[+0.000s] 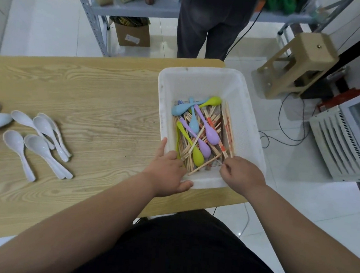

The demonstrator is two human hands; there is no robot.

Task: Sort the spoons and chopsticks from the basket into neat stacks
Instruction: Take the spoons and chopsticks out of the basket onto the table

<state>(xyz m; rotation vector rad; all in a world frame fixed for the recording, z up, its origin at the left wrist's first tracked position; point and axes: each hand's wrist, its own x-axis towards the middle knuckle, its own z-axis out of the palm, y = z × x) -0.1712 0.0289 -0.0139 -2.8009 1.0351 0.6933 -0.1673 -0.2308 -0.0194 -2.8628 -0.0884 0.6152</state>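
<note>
The white basket (204,76) sits at the surface's (92,92) right edge, holding coloured spoons (212,136) tangled over loose chopsticks (227,127). Both are light, stiff and slick; spoons lift best by the handle, and chopsticks probably come out best gathered at 1 end. The left hand (168,171) spreads over the basket's near-left corner; whether its fingers grip anything I cannot tell. The right hand's (242,174) fingers curl, pinching chopstick ends near the near-right corner. White spoons (44,146) lie near the surface's left edge.

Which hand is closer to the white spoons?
Left. The left hand holds the basket's near-left corner, nearer the white spoons; the right hand pinches chopsticks at its near-right corner.
</note>
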